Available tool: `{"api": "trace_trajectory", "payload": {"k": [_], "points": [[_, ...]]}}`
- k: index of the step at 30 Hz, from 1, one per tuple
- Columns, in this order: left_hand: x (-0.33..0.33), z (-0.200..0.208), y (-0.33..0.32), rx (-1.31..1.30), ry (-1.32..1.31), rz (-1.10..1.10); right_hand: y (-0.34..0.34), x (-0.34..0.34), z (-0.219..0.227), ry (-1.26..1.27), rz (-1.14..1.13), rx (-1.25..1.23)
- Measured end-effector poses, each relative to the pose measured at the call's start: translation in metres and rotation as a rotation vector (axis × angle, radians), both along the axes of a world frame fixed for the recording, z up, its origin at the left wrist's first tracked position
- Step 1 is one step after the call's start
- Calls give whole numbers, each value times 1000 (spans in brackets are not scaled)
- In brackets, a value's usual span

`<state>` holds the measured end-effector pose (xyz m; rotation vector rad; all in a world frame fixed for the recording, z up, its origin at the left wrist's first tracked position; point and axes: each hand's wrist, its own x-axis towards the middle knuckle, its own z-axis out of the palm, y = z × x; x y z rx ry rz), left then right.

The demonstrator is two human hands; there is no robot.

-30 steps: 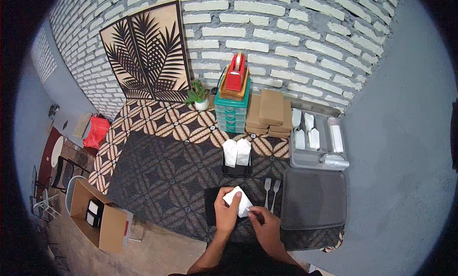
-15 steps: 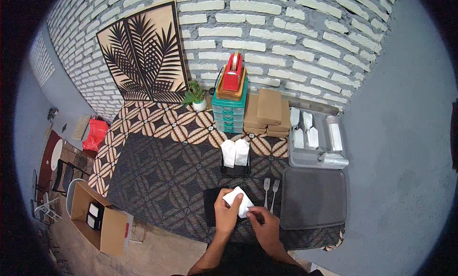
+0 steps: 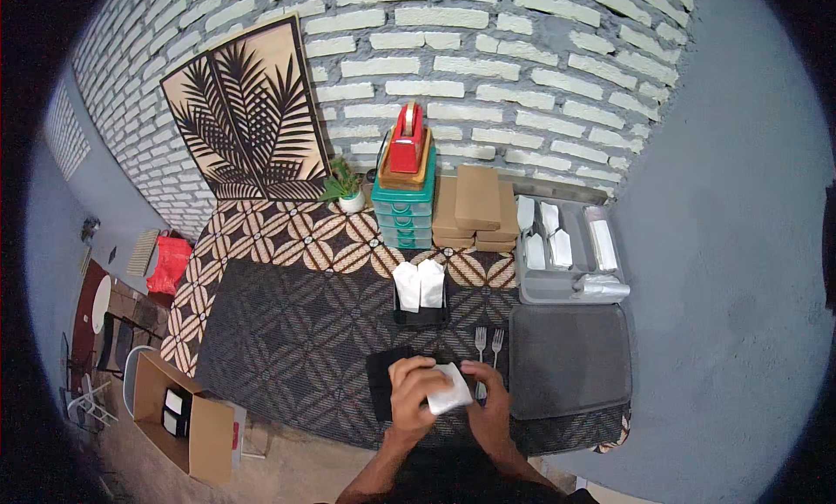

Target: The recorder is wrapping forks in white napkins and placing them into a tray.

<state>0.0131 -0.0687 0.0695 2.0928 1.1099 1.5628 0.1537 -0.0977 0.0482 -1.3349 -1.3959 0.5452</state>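
A folded white paper napkin (image 3: 449, 394) is in my left hand (image 3: 413, 401), whose fingers bend over its left side. My right hand (image 3: 493, 408) is close against the napkin's right edge, its fingers apart and curved; whether they touch the paper is hard to see. Under my hands lies a black cloth (image 3: 380, 384), partly covered by them. Just beyond my right hand are two metal forks (image 3: 481, 340) side by side, their handles partly hidden by it. Farther off, a small black tray (image 3: 421, 319) holds two white folded napkin pouches (image 3: 431, 284).
At right lie a dark grey flat tray (image 3: 570, 360) and a grey compartment tray (image 3: 547, 290) with white packets. Behind stand brown boxes (image 3: 477, 198), a teal drawer unit (image 3: 403, 212) topped by a red tape dispenser (image 3: 407, 143), and a potted plant (image 3: 351, 201). An open carton (image 3: 212, 439) stands lower left.
The napkin has turned in my hands and shifted slightly right and down. My left fingers now lie over it, and my right fingers have opened from their pinch on its corner.
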Motion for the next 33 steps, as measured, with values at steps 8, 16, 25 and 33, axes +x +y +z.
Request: {"api": "trace_trajectory", "payload": {"k": [8, 16, 25, 33], "points": [[-12, -29, 5, 431, 237, -43, -22, 25, 26, 607, 417, -808], [6, -52, 3, -595, -596, -63, -22, 19, 4, 326, 244, -603], [6, -29, 5, -1193, -648, -303, -17, 21, -14, 258, 244, -616], [5, -26, 8, -1162, -613, -211, -13, 15, -10, 357, 191, -579]]}}
